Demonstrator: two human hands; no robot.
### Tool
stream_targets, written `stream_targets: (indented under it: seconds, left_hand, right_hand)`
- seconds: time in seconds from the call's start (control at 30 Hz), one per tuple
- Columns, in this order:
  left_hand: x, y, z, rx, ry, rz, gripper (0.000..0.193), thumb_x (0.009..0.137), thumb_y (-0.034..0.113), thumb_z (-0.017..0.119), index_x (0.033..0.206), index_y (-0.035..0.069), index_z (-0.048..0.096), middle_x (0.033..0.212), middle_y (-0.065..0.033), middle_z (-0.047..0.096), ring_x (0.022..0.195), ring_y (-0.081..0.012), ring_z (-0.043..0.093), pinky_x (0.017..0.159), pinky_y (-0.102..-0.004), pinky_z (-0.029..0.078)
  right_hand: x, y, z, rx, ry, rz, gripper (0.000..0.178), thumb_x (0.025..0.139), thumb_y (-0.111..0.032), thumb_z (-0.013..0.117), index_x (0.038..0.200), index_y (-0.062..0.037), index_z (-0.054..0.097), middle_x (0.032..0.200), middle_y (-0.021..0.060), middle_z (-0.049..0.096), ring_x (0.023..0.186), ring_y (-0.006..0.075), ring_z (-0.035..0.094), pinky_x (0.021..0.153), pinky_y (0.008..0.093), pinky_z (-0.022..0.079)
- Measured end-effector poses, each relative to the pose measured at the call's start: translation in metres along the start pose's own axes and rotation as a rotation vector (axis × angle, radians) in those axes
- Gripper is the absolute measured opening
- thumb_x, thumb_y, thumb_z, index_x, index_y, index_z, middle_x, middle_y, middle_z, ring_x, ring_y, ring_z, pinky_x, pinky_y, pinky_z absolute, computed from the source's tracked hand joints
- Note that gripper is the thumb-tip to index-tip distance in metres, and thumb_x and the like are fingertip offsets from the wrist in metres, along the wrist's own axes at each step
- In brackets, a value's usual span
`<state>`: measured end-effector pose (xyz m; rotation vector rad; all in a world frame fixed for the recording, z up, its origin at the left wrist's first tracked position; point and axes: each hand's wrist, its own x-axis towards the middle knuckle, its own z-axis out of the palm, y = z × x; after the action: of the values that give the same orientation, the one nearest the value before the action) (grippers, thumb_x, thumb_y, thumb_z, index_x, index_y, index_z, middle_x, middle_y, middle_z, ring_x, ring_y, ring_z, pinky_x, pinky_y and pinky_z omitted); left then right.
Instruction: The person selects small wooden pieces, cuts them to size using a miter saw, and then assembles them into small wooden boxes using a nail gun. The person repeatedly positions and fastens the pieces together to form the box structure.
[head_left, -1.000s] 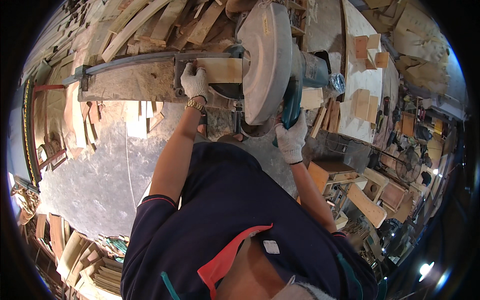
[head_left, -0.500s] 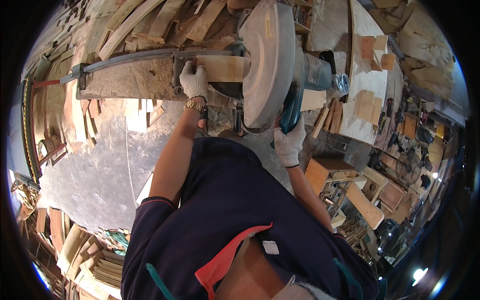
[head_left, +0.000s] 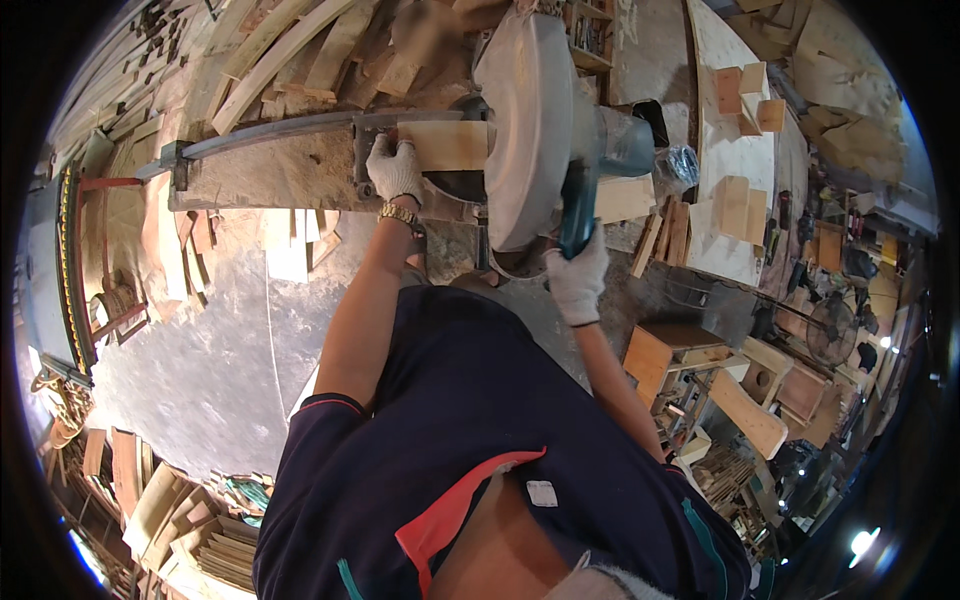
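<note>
The guard (head_left: 525, 130) hides the blade and the board's (head_left: 450, 146) right end. Behind the handle (head_left: 578, 212), the right hand's (head_left: 580, 280) fingers are partly hidden; the left hand (head_left: 397, 172) curls at the board's left end, its palm side out of view. A brown blur (head_left: 425, 30) among the scraps (head_left: 335, 55) cannot be identified. The lower edge cuts off the shirt (head_left: 480, 400). Small things (head_left: 858, 264) far right are too tiny to tell.

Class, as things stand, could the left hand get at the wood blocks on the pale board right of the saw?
Probably not: the saw stands between the left hand and the wood blocks, and that hand is at the left end of the wooden piece.
</note>
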<state>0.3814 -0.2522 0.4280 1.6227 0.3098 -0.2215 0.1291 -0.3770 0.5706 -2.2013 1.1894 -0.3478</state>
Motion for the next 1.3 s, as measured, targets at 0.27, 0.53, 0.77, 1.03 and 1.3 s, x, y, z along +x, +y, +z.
stream_targets:
  seconds: [0.27,0.53,0.77,1.03,1.3]
  left_hand:
    - [0.005,-0.003,0.000,0.047,-0.038,0.070,0.026,0.091,0.009,0.065,0.112,-0.005,0.074,0.099,-0.0117,0.077,0.090,-0.0189,0.070,0.080,-0.0319,0.053]
    - [0.033,-0.029,-0.012,-0.134,-0.027,-0.048,0.042,0.093,0.008,0.066,0.133,-0.004,0.068,0.119,-0.0083,0.074,0.099,-0.0199,0.070,0.087,-0.0302,0.054]
    - [0.014,-0.014,-0.052,-0.413,-0.304,-0.141,0.046,0.100,0.008,0.069,0.144,0.001,0.061,0.127,-0.0075,0.071,0.105,-0.0197,0.070,0.089,-0.0340,0.059]
    - [-0.026,-0.052,-0.178,-0.422,-0.270,-0.148,0.039,0.103,0.014,0.069,0.141,0.008,0.062,0.120,-0.0067,0.072,0.105,-0.0175,0.071,0.082,-0.0359,0.063]
    - [-0.071,-0.053,-0.187,-0.325,-0.341,-0.290,0.030,0.107,0.021,0.063,0.135,0.008,0.062,0.117,-0.0066,0.070,0.099,-0.0198,0.071,0.077,-0.0364,0.061]
  right_hand:
    - [0.086,-0.101,-0.141,-0.298,-0.168,-0.564,0.043,0.093,-0.021,0.072,0.124,0.0061,0.060,0.111,0.0241,0.069,0.100,0.0366,0.071,0.085,0.0443,0.059]
    - [0.121,-0.145,-0.170,0.863,-0.491,-0.100,0.060,0.095,-0.039,0.074,0.134,0.0050,0.061,0.091,0.0141,0.074,0.069,0.0196,0.071,0.060,0.0317,0.057]
    - [0.125,0.011,0.023,0.911,-0.060,0.196,0.021,0.101,-0.010,0.062,0.119,-0.0011,0.067,0.084,0.0079,0.071,0.058,0.0161,0.067,0.050,0.0295,0.052]
    - [0.112,-0.023,0.152,-0.135,-0.207,-0.356,0.045,0.097,-0.023,0.072,0.141,-0.0163,0.063,0.130,0.0233,0.064,0.097,0.0386,0.072,0.080,0.0471,0.059]
    - [0.092,0.024,0.130,0.003,-0.206,-0.541,0.033,0.092,-0.033,0.077,0.107,-0.0064,0.066,0.108,0.0200,0.070,0.091,0.0436,0.068,0.079,0.0510,0.053]
